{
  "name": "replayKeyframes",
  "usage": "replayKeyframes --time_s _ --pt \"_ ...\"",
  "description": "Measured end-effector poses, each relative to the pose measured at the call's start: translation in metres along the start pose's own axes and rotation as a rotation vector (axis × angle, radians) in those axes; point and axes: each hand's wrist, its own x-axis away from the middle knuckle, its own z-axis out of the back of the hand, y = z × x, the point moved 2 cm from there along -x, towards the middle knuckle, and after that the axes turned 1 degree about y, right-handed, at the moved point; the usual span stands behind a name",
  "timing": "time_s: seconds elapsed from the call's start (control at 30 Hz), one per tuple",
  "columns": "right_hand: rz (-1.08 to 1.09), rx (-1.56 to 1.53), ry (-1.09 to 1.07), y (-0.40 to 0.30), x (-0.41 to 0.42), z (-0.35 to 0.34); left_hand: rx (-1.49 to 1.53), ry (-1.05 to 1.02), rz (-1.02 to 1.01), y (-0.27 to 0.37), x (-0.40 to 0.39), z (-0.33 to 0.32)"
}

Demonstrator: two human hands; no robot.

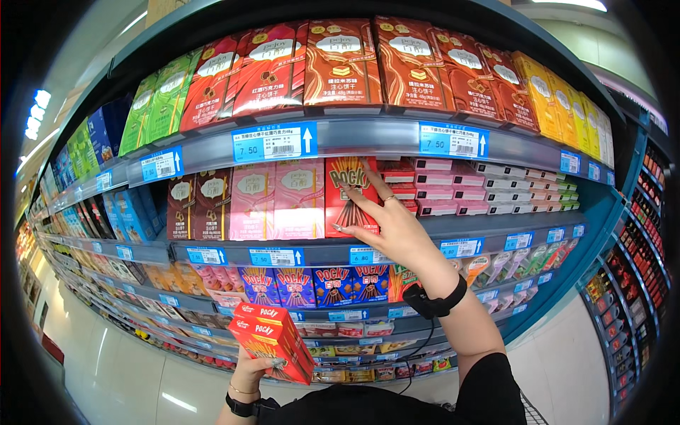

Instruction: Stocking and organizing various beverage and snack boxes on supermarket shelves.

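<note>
My left hand (248,373) is low in the view, closed around red Pocky boxes (273,340), apparently two stacked together, its thumb across the front. Higher up, my right hand (390,226) reaches to the shelf with its fingers spread over the front of another red Pocky box (345,212). That box stands upright, partly hidden by the fingers. Directly to its left are pink Pejoy boxes (298,204). On its right, behind my hand, small red boxes (399,190) lie stacked with their ends facing out.
Pejoy boxes (342,64) line the shelf above, behind a rail with price tags (274,143). Blue Pocky boxes (297,287) stand one shelf lower. Stacks of pink-ended boxes (433,178) lie further right. A dark cable (425,342) hangs from my right wristband (435,298).
</note>
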Motion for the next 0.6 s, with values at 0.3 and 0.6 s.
replayKeyframes --time_s 0.3,0.6 --pt "0.181 0.194 0.107 0.0 0.005 0.01 -0.098 0.061 0.009 -0.002 -0.002 -0.017" --pt "0.135 -0.646 -0.149 -0.046 0.078 0.042 -0.148 -0.085 0.016 0.041 -0.041 -0.108"
